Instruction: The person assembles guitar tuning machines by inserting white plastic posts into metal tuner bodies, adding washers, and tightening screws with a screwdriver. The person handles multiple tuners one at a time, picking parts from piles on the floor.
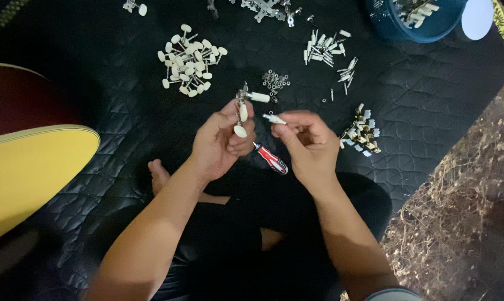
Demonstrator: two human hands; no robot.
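Seated worker at a black quilted mat (123, 128), seen from above. The left hand (221, 142) is closed around a small metal tuning-machine assembly (244, 106) with cream oval knobs, held upright between thumb and fingers just above the lap; one knob points right, two lie against the palm side. The right hand (307, 139), just beside it, pinches a single cream-tipped peg (274, 119) between thumb and forefinger, its tip aimed at the assembly but apart from it. A red-handled screwdriver (271, 159) lies between and below the two hands, untouched. Beyond the left hand lies a heap of loose cream-knobbed pegs (189, 60); beyond the gap between the hands, a small cluster of metal washers (275, 79); beyond the right hand, a second scatter of pegs (327, 47); to the right of the right hand, a pile of finished assemblies (362, 134). A blue basket (386, 25) stands far off at upper right. To do the fitting well, it would seem best to keep the assembly steady in the left hand, line the peg's shaft squarely with its hole, and hold it lightly near the knob so the tip remains visible.
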